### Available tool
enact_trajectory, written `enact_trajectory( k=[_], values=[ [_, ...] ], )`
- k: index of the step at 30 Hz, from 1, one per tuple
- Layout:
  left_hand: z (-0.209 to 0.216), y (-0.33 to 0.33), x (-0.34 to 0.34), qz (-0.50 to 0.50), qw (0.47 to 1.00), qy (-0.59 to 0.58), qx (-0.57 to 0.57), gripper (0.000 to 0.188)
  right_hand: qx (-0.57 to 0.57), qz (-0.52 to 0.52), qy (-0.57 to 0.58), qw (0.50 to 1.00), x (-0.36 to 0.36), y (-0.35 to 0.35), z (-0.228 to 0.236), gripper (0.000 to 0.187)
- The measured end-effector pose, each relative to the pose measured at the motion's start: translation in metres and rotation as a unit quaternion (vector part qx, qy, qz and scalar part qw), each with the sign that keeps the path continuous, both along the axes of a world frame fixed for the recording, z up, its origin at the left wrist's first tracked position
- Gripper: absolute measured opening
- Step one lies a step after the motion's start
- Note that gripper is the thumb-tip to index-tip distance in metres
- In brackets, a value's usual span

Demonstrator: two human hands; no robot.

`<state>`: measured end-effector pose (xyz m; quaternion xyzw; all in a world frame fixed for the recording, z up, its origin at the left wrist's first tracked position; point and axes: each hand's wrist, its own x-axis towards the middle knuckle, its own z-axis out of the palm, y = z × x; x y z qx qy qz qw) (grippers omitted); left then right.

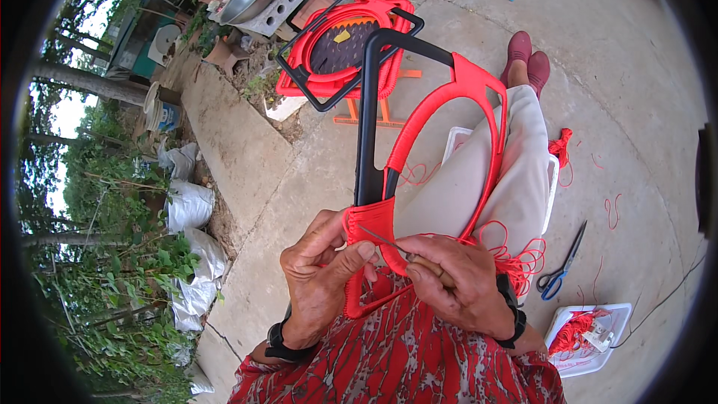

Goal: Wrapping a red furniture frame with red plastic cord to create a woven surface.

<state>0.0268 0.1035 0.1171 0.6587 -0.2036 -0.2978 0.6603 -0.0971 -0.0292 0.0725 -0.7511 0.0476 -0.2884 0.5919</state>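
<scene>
Where the lawn's concrete edge (pixel 247 172) runs along the left, the left hand (pixel 318 284) closes on the red-wrapped corner of the black frame (pixel 368 127), thumb and fingers pinching the cord (pixel 370 221). The frame rises from the lap, its upper edge free of the finished frame (pixel 344 45) behind. The right hand (pixel 460 284) grips a thin metal needle (pixel 385 239), fingers curled shut round its handle. Open concrete lies to the right, where scissors (pixel 562 263) and a white tray (pixel 591 337) lie.
</scene>
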Motion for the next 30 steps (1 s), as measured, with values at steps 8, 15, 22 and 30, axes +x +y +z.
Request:
enact_trajectory(
  k=[8,15,22,30],
  values=[
    [0.001,0.001,-0.002,-0.005,1.0,-0.004,0.0,0.034,-0.016,-0.015,-0.021,1.0,-0.001,0.002,-0.003,0.039],
    [0.001,0.002,-0.005,-0.004,1.0,-0.008,0.0,0.035,-0.009,-0.016,-0.015,1.0,-0.002,0.003,-0.001,0.041],
    [0.001,0.005,-0.01,-0.002,0.999,0.014,-0.033,0.031,-0.017,-0.03,-0.011,0.999,-0.007,0.004,0.002,0.041],
    [0.011,-0.002,-0.013,0.036,0.997,0.061,-0.003,0.027,0.049,-0.004,0.004,0.999,-0.011,0.005,0.001,0.036]
  ],
)
